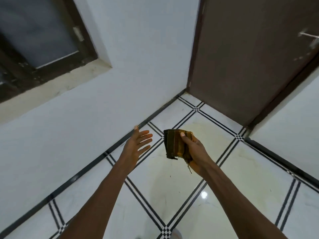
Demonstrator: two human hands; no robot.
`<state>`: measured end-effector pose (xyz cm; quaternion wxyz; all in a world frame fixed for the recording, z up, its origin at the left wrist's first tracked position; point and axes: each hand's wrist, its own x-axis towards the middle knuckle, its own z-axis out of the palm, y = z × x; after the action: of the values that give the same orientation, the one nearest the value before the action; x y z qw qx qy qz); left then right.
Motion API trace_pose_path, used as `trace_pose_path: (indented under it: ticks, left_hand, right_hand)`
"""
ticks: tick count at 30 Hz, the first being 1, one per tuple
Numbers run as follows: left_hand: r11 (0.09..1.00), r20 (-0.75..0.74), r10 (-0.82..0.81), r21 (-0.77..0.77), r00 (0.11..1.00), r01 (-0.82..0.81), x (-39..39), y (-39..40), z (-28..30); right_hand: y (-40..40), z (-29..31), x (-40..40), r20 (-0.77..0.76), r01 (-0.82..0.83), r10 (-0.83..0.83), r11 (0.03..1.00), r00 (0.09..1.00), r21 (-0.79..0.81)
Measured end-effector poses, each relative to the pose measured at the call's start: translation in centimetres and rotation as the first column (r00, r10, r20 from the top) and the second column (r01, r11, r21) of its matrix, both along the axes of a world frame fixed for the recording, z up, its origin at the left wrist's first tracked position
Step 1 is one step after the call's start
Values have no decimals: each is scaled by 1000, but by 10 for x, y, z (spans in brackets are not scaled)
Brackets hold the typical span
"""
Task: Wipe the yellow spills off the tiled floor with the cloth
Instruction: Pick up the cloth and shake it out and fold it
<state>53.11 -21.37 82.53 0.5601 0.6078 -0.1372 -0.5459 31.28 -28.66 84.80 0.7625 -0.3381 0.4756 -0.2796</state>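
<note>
Window [34, 40]: dark frame, set in the white wall [138, 49] at left.
Floor [250, 169]: glossy white tiles with black striped borders; faint yellow spill [203, 133] beyond the hands.
Left hand [136, 145]: raised, fingers straight and spread, holding nothing.
Cloth [174, 144]: folded, striped dark, pinched by right hand [195, 150], thumb on top.
Door [250, 57]: brown, right; its handle blurred.

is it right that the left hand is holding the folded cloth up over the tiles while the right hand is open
Not quite: the hands are swapped. In the head view, the right hand holds the folded cloth up over the tiled floor, thumb pressed on top, while the left hand is open with fingers straight.
</note>
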Motion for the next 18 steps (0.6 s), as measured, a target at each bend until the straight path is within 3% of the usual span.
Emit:
trace_pose_path:
  ticks: [3, 7, 13, 18]
  left_hand:
    - [991, -139, 136, 3, 981, -137, 31, 49, 3]
    - [946, -166, 320, -1, 933, -324, 75, 130, 11]
    - [833, 0, 551, 57, 835, -550, 129, 296, 20]
    - [664, 45, 744, 70, 667, -745, 158, 469, 25]
  right_hand:
    - [26, -5, 43, -38, -93, 92, 996, 995, -12]
    - [72, -3, 114, -101, -282, 272, 955, 957, -95]
    - [190, -12, 231, -166, -540, 515, 821, 841, -188]
    - [342, -2, 309, -222, -704, 669, 665, 710, -248]
